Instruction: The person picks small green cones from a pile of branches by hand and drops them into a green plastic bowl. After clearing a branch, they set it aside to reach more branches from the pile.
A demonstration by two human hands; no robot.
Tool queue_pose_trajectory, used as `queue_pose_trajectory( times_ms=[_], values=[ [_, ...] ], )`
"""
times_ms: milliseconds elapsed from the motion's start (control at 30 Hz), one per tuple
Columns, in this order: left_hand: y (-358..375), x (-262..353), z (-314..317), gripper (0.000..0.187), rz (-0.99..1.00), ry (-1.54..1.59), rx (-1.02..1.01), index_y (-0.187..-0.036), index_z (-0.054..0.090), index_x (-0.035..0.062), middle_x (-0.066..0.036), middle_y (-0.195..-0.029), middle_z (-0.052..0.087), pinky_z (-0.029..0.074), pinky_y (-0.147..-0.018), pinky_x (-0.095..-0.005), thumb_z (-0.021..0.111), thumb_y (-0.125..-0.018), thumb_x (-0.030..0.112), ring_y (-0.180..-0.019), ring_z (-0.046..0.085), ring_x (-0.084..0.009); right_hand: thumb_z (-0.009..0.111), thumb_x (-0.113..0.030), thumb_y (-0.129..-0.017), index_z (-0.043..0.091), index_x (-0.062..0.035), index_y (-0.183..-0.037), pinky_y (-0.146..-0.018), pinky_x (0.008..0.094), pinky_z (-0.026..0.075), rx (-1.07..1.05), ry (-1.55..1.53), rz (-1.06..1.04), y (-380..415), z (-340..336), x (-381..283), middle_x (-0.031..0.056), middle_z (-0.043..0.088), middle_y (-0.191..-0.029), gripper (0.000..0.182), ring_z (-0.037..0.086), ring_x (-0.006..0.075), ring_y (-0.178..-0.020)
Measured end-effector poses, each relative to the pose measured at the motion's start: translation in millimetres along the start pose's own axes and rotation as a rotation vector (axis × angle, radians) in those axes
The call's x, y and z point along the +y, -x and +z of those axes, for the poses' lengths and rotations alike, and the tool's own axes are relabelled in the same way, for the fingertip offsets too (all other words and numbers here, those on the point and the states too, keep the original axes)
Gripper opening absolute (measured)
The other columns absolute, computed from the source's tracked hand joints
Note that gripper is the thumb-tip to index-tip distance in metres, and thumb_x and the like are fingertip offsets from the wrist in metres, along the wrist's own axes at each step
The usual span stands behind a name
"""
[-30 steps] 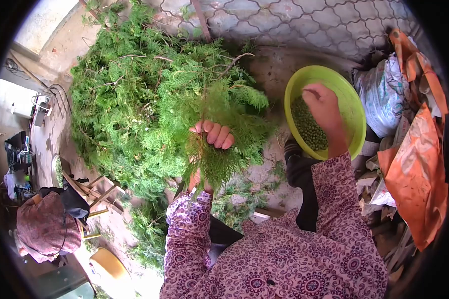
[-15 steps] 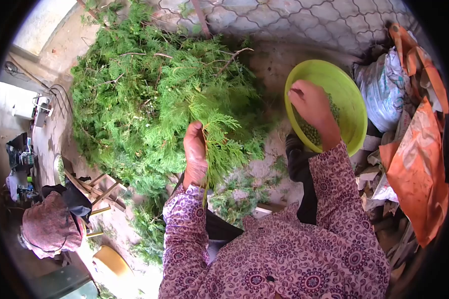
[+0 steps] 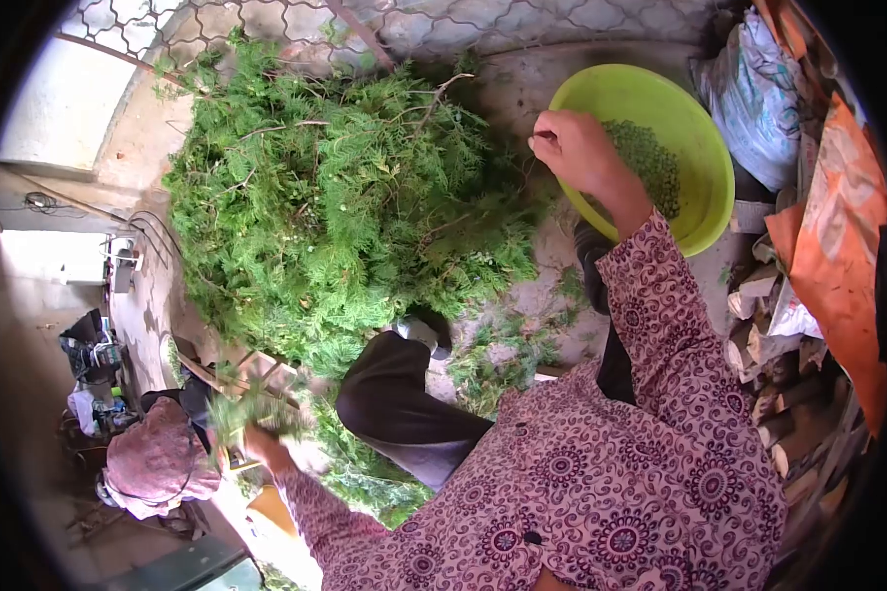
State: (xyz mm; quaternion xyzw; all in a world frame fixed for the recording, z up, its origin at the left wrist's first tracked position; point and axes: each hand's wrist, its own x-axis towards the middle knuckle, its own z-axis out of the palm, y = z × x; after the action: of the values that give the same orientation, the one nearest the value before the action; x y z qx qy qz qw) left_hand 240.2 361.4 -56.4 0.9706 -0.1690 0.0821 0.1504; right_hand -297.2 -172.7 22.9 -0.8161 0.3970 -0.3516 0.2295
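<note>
Out to the lower left, my left hand [image 3: 263,445] is blurred by motion. A leafy evergreen sprig [image 3: 251,406], also smeared, is at its fingers. My right hand [image 3: 583,153] hangs over the left rim of a yellow-green plastic bowl [image 3: 717,202]. Its fingers are pinched together, and whatever is between them is too small or hidden to make out. Small round green cones [image 3: 650,163] cover part of the bowl's bottom. Beyond my knee, a large heap of cut evergreen branches [image 3: 345,207] lies on the ground.
A wire mesh fence [image 3: 532,25] runs behind the heap. On the right are a white sack [image 3: 754,103], an orange sheet [image 3: 843,266] and stacked firewood [image 3: 788,433]. Another person [image 3: 158,458] sits at the lower left, near a wooden frame [image 3: 266,374] and a yellow container [image 3: 274,510].
My left hand has swung from in front of the heap to the lower left with the sprig. My right hand stays at the bowl, now nearer its left rim. The view has shifted.
</note>
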Motion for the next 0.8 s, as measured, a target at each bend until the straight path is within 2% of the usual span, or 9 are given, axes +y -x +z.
queue_pose_trajectory(
  times_ms=[33, 133, 300, 367, 500, 533, 567, 700, 800],
  values=[
    [32.3, 5.0, -35.0, 0.018, 0.059, -0.788, -0.089, -0.096, 0.057, 0.0074, -0.009, -0.083, 0.06, 0.047, -0.053, -0.032, 0.052, -0.08, 0.012, -0.07, 0.06, -0.0206, 0.059, -0.015, -0.072, 0.054, 0.0001, -0.071, -0.054, 0.0371, 0.041, -0.003, 0.015, 0.005, 0.9, -1.5, 3.6, 0.0162, 0.053, -0.063, 0.016, 0.053, 0.0308, -0.058],
    [76.7, -86.2, -47.6, 0.017, 0.163, -1.495, -0.27, -0.095, 0.06, 0.013, 0.0, -0.077, 0.059, 0.045, -0.049, -0.0275, 0.047, -0.085, 0.018, -0.068, 0.058, -0.0101, 0.06, -0.015, -0.072, 0.054, 0.0, -0.07, -0.054, 0.0371, 0.041, -0.01, 0.021, 0.042, 2.5, -4.9, 9.7, 0.0159, 0.053, -0.063, 0.016, 0.053, 0.0306, -0.058],
    [115.4, -123.9, -42.9, 0.028, 0.007, -1.247, -0.663, -0.097, 0.056, 0.012, -0.004, -0.086, 0.06, 0.048, -0.055, -0.0303, 0.064, -0.07, 0.017, -0.072, 0.061, -0.0174, 0.058, -0.017, -0.071, 0.053, -0.0011, -0.068, -0.057, 0.0413, 0.042, -0.04, 0.08, 0.08, 2.9, -4.9, 9.5, 0.017, 0.055, -0.066, 0.017, 0.054, 0.0346, -0.063],
    [110.6, -135.9, -17.1, 0.03, 0.421, -0.977, -0.291, -0.088, 0.058, 0.0085, -0.011, -0.078, 0.061, 0.048, -0.062, -0.0306, 0.07, -0.06, 0.008, -0.077, 0.061, -0.0245, 0.057, -0.018, -0.071, 0.054, -0.0014, -0.068, -0.059, 0.0418, 0.043, -0.051, 0.126, 0.054, 3.3, 0.9, 8.9, 0.017, 0.056, -0.069, 0.017, 0.055, 0.0347, -0.066],
    [64.8, 8.0, 19.3, 0.03, -0.163, 0.394, -0.308, -0.079, 0.056, 0.0003, -0.007, -0.067, 0.053, 0.037, -0.05, -0.0337, 0.054, -0.078, 0.03, -0.061, 0.047, -0.0158, 0.056, -0.018, -0.071, 0.054, -0.0014, -0.069, -0.061, 0.0426, 0.044, -0.085, 0.128, 0.075, 6.7, 8.5, 7.2, 0.0172, 0.056, -0.071, 0.017, 0.055, 0.0349, -0.068],
    [41.3, 22.6, 38.6, 0.027, -0.029, 0.404, -0.348, -0.079, 0.056, 0.0015, -0.004, -0.065, 0.05, 0.036, -0.049, -0.0321, 0.055, -0.076, 0.029, -0.057, 0.043, -0.0139, 0.056, -0.018, -0.071, 0.054, -0.0011, -0.068, -0.061, 0.0427, 0.043, -0.087, 0.131, 0.057, 8.2, 8.5, 6.9, 0.0173, 0.056, -0.07, 0.017, 0.054, 0.0351, -0.068],
    [42.7, 115.0, 26.6, 0.024, -0.532, 0.514, -0.319, -0.081, 0.057, 0.0031, -0.002, -0.062, 0.047, 0.032, -0.046, -0.0306, 0.057, -0.073, 0.025, -0.053, 0.039, -0.013, 0.056, -0.017, -0.07, 0.053, -0.0008, -0.068, -0.061, 0.0428, 0.043, -0.085, 0.134, 0.036, 8.0, 8.5, 6.4, 0.0175, 0.056, -0.07, 0.016, 0.054, 0.0353, -0.068],
    [13.1, 240.9, 41.9, 0.033, 0.092, 0.133, -0.448, -0.088, 0.064, -0.0013, -0.011, -0.072, 0.062, 0.042, -0.059, -0.0325, 0.057, -0.072, 0.027, -0.063, 0.054, -0.0175, 0.059, -0.014, -0.069, 0.056, 0.0, -0.071, -0.059, 0.0396, 0.042, -0.066, 0.175, -0.023, 6.9, 7.8, 10.5, 0.018, 0.055, -0.068, 0.015, 0.054, 0.0343, -0.064],
    [12.4, 298.2, 79.6, 0.03, 0.364, 0.339, -0.498, -0.092, 0.064, 0.0028, -0.014, -0.085, 0.065, 0.046, -0.07, -0.0301, 0.058, -0.074, 0.025, -0.076, 0.061, -0.0211, 0.054, -0.015, -0.07, 0.051, 0.0001, -0.066, -0.061, 0.0445, 0.042, -0.065, 0.175, -0.033, 5.2, 4.7, 6.1, 0.0177, 0.054, -0.068, 0.016, 0.053, 0.0365, -0.067]
  ],
)
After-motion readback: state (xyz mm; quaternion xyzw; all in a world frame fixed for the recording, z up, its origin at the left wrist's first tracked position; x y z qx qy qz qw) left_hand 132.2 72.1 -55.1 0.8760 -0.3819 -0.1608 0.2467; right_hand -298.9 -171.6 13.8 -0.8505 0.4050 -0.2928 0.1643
